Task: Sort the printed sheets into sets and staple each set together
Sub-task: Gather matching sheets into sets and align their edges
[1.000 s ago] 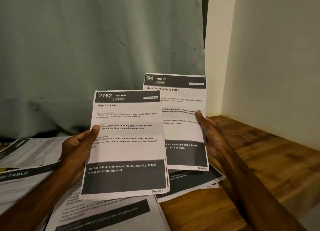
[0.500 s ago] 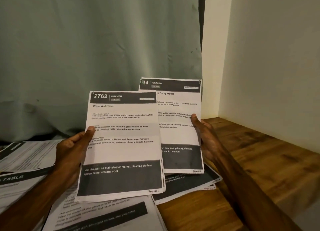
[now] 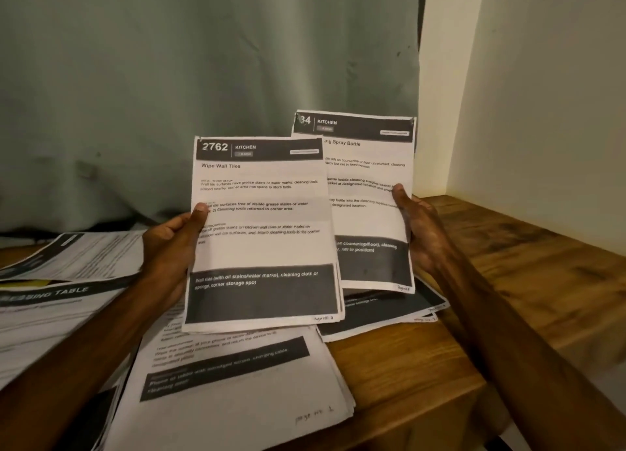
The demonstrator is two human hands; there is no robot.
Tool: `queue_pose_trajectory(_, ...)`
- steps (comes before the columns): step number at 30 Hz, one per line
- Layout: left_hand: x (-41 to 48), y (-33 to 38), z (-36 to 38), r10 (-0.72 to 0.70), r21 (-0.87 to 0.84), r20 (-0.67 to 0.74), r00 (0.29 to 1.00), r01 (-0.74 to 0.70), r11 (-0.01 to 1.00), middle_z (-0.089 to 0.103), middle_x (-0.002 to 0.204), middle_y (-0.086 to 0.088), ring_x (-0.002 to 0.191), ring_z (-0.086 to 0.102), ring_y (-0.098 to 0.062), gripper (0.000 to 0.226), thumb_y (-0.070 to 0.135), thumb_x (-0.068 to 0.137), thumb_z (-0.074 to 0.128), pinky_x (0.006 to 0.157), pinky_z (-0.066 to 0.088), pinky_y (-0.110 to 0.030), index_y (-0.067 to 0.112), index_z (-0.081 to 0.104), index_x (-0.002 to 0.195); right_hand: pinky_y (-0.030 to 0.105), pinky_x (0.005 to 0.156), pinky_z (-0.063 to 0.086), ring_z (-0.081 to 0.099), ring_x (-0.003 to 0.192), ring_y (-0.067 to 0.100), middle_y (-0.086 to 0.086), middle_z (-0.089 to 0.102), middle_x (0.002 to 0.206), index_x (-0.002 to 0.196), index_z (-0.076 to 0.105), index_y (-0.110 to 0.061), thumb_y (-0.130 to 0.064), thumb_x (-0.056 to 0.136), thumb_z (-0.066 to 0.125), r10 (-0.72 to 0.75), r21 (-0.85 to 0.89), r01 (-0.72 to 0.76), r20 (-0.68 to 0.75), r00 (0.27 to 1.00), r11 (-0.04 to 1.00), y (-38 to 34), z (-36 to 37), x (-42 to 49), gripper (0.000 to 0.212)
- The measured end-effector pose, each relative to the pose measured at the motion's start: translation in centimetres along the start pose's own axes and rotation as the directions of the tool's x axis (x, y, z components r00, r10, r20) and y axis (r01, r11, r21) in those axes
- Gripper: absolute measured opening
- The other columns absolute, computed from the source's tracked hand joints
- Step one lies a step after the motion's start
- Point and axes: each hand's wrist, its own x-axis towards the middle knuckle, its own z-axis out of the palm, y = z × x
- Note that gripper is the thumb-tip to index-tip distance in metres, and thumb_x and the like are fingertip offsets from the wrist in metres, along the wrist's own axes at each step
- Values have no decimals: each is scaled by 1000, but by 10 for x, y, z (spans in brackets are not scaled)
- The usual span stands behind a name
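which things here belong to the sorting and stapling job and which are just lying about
In the job:
left hand holding the Wipe Wall Tiles sheets
right hand holding the Spray Bottle sheet
front stack
left pile
sheets lying at right

Just there:
curtain
wall
wooden table

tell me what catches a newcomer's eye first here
The left hand grips the 2762 sheet, Wipe Wall Tiles, in mid-frame; the right hand holds the Spray Bottle sheet partly behind it. Below them, loose sheets lie spread over the wooden table.
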Motion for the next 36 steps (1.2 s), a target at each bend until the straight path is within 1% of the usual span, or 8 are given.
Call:
queue_pose_trajectory(6, -1, -4, 4, -21, -48, 5, 1000, 22, 999, 80, 97, -4, 86, 78, -23, 18, 33, 96, 69, 72, 65, -34, 16, 74, 101, 52, 91, 58, 73, 104, 34, 15, 74, 120, 129, 64, -9, -28, 101, 62, 65, -89, -58, 74, 995, 994, 10, 15, -4, 33)
queue_pose_trajectory(16, -5, -16, 25, -313, -355, 177, 933, 357, 864, 75, 119, -12, 95, 77, -28, 31, 30, 104, 57, 65, 64, -48, 16, 65, 130, 60, 92, 55, 68, 113, 42, 20, 68, 130, 141, 56, -8, -21, 103, 59, 235, -98, -215, 311, 921, 972, 32, 33, -14, 39)
queue_pose_trajectory(19, -4, -20, 30, -308, -289, 198, 931, 356, 889, 73, 122, -12, 103, 75, -30, 37, 33, 102, 59, 70, 64, -46, 16, 64, 134, 57, 94, 56, 68, 113, 41, 22, 66, 131, 135, 62, -6, -17, 101, 62, 235, -78, -223, 401, 885, 972, 32, 36, -21, 36)
queue_pose_trajectory(22, -4, -22, 34, -258, -176, 158, 953, 284, 942, 75, 119, -11, 106, 74, -31, 33, 32, 101, 62, 89, 59, -51, 15, 68, 129, 37, 70, 65, 77, 86, 26, 14, 77, 104, 104, 79, -9, -20, 82, 74, 193, -65, -186, 498, 845, 980, 29, 40, -31, 25)
queue_pose_trajectory(26, -3, -21, 34, -205, -92, 94, 974, 214, 972, 79, 104, -9, 95, 76, -29, 27, 31, 101, 63, 86, 61, -49, 12, 71, 118, 33, 71, 64, 76, 86, 21, 10, 78, 103, 105, 74, -12, -25, 102, 57, 97, -315, 14, 336, 937, 949, 26, 36, -19, 22)
queue_pose_trajectory(28, -1, -16, 30, -176, -76, 44, 983, 179, 981, 79, 91, -3, 81, 77, -23, 19, 30, 102, 62, 71, 64, -39, 15, 72, 108, 38, 68, 63, 76, 85, 21, 9, 78, 99, 107, 73, -10, -40, 105, 52, -10, -525, 146, 254, 967, 839, 25, 21, -7, 37)
queue_pose_trajectory(32, 10, -13, 11, -142, -87, -7, 990, 141, 986, 79, 103, -3, 87, 77, -23, 16, 34, 99, 65, 77, 59, -40, 21, 73, 107, 30, 66, 50, 66, 68, 8, -7, 70, 69, 75, 75, -21, -46, 93, 70, -313, -928, 235, 141, 939, 289, 19, -22, 11, 31)
queue_pose_trajectory(36, 14, -13, 5, -157, -93, -34, 987, 153, 984, 79, 102, -2, 89, 77, -22, 17, 35, 98, 67, 77, 59, -40, 22, 73, 107, 34, 67, 53, 63, 63, 15, 0, 65, 59, 64, 68, -17, -78, 54, 81, 13, -993, -42, -41, 999, 113, 22, -40, 20, 63)
